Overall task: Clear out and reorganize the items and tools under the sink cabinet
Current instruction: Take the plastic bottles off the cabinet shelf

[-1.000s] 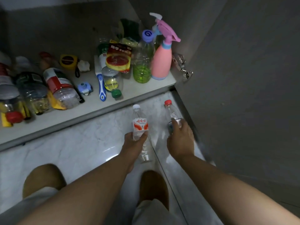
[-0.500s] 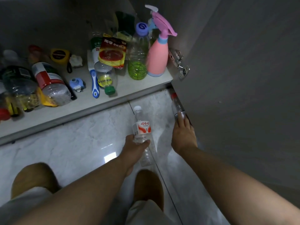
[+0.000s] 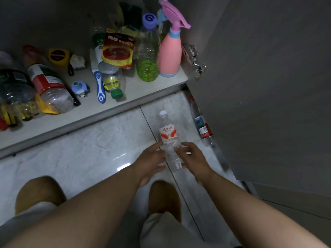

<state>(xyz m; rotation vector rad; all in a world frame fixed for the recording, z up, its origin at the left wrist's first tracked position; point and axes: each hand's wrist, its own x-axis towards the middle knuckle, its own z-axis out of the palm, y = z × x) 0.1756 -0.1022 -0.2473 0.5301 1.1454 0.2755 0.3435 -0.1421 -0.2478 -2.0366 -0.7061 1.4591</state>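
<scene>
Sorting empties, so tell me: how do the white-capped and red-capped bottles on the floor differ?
The white-capped bottle has an orange-and-white label; the red-capped bottle has a green, white and red one. The first sits between both hands, left hand and right hand; the second lies untouched beside the cabinet door. Both are clear plastic.

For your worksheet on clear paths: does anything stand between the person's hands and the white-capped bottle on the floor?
Nothing visible does. The left hand and right hand flank the white-capped bottle, fingers at its sides. The red-capped bottle stands apart by the cabinet door.
</scene>
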